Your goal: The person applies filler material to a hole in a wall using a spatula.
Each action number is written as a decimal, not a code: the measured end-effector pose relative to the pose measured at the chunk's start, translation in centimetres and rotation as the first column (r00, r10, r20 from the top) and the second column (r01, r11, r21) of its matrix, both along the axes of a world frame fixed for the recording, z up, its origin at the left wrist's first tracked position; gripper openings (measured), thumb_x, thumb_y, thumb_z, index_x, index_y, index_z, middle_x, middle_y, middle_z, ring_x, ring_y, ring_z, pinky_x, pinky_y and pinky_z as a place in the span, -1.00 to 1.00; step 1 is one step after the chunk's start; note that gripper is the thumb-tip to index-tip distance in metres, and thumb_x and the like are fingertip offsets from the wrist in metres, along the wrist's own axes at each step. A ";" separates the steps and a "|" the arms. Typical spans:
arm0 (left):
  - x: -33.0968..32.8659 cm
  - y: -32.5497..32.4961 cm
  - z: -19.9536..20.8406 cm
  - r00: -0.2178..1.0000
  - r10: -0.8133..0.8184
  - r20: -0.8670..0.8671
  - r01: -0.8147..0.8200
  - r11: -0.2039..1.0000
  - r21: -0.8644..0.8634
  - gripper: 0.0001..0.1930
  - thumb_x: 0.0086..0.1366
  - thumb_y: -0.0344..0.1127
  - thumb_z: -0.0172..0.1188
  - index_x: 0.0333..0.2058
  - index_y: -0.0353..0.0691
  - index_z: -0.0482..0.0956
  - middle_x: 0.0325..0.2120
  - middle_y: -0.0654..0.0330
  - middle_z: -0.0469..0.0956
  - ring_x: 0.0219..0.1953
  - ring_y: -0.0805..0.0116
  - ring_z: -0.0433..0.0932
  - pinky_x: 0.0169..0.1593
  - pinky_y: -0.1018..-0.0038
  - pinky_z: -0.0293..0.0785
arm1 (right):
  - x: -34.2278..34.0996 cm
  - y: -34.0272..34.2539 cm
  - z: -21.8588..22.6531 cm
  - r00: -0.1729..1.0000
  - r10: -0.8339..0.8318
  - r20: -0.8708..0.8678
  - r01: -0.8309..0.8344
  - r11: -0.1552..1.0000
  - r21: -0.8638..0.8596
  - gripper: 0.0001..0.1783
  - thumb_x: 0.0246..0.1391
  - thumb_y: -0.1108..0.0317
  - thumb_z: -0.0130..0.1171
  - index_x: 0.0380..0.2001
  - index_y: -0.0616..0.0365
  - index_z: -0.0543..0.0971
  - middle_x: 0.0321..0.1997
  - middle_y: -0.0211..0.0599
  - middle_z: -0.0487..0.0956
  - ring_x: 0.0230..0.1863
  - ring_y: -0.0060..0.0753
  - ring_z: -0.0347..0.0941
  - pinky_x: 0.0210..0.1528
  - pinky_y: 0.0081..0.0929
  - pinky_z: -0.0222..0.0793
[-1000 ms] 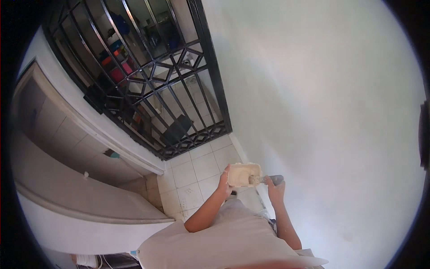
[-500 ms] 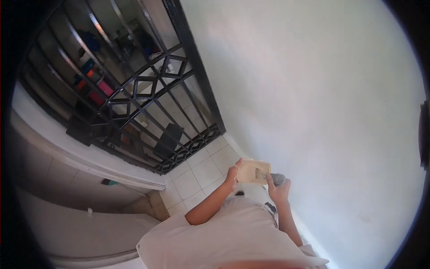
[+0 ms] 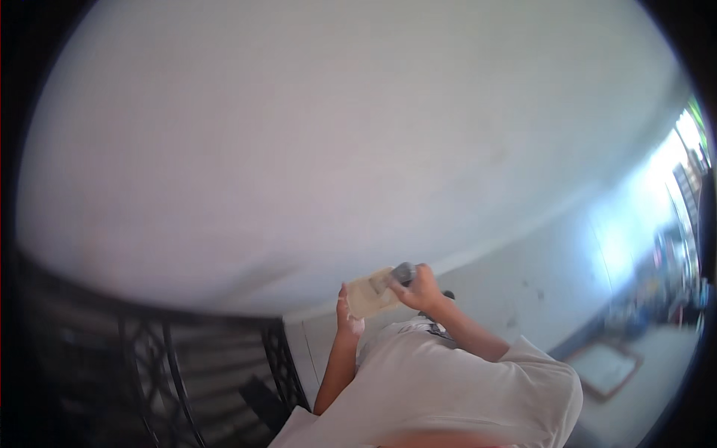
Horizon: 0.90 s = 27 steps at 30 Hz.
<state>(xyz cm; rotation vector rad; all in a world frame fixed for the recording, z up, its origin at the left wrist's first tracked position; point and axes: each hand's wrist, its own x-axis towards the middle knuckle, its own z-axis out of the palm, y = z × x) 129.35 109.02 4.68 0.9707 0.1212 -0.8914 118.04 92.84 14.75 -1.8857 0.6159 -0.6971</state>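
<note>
- Between L hand (image 3: 348, 313) & R hand (image 3: 423, 290): cream tub (image 3: 362, 300), shallow, approx rectangular, open side up, tilted a bit; long side runs from L fingers twd R fingers.
- L fingers: pinching tub at its L edge, thumb up along the side; rest go under/behind it, so exact placing can't be told. White smears on hand, nr the wrist.
- R fingers: closed round grey handle of a hand tool (image 3: 404, 273), index laid along it twd the tub. Handle's rounded end sticks up past the fingers; other end over the tub's R part. Blurry, so can't tell if it touches the bottom.
- Beyond both hands' fingers, filling most of the view: pale wall (image 3: 336, 149), smooth, w/ a few faint dark marks.
- L of the L fingers, lower down: black metal gate (image 3: 170, 351) w/ bars & lattice, motion-blurred; dark flat block (image 3: 263, 402) nr it.
- R of the R fingers, well apart: framed panel (image 3: 603, 369), pale w/ brownish edge; past it, mixed clutter (image 3: 657, 287), too blurred to ID.
- Just below the fingers, twd the body: person's white shirt (image 3: 463, 373).
</note>
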 end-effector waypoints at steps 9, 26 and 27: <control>1.6 -8.7 3.5 0.824 -0.565 0.034 0.566 0.823 -0.049 -0.43 0.40 0.16 -0.16 0.10 -0.18 0.39 -0.01 0.20 0.49 0.07 0.30 0.44 0.15 0.32 0.32 | -6.1 -0.1 0.7 0.921 -0.380 -0.088 0.381 0.925 -0.009 -0.68 0.01 0.20 0.28 -0.53 0.32 0.62 -0.74 -0.20 0.49 -0.72 -0.55 0.27 -0.61 -0.40 0.27; 8.2 -3.5 5.2 0.452 -0.890 0.060 0.890 0.445 -0.093 -0.48 0.41 0.14 -0.17 0.08 -0.14 0.40 -0.03 0.19 0.51 0.02 0.26 0.48 0.07 0.31 0.40 | 0.6 14.0 6.5 0.677 -0.695 -0.241 0.663 0.718 -0.211 -0.70 -0.05 0.21 0.28 -0.52 0.31 0.61 -0.68 -0.06 0.52 -0.72 -0.26 0.37 -0.58 -0.36 0.33; 8.3 -3.4 5.6 0.465 -0.885 0.034 0.882 0.460 -0.097 -0.48 0.40 0.14 -0.16 0.08 -0.14 0.40 -0.04 0.20 0.51 0.01 0.26 0.49 0.06 0.29 0.41 | 0.7 14.2 6.6 0.649 -0.727 -0.225 0.707 0.686 -0.174 -0.70 -0.05 0.21 0.28 -0.53 0.30 0.61 -0.69 -0.08 0.51 -0.72 -0.29 0.36 -0.58 -0.37 0.32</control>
